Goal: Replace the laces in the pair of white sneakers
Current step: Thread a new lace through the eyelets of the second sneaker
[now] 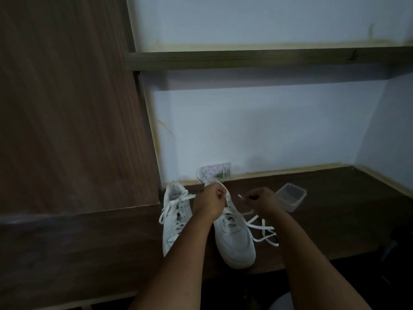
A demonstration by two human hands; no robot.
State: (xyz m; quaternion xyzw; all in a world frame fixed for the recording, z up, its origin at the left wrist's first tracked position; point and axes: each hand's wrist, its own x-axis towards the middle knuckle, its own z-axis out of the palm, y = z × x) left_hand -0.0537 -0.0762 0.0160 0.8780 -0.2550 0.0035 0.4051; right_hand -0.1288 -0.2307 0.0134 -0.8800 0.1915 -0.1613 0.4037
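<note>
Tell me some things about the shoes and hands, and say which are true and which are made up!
1. Two white sneakers stand on the dark desk. True: the left sneaker and the right sneaker stand side by side.
2. The right hand pinches a lace by its tip. True.
3. The left hand lies flat on the desk. False: its fingers are curled at the top of the right sneaker.
4. The plastic box sits left of the sneakers. False: it sits to their right, behind the right hand.
5. The left sneaker has no lace at all. False: a lace crisscrosses it.
</note>
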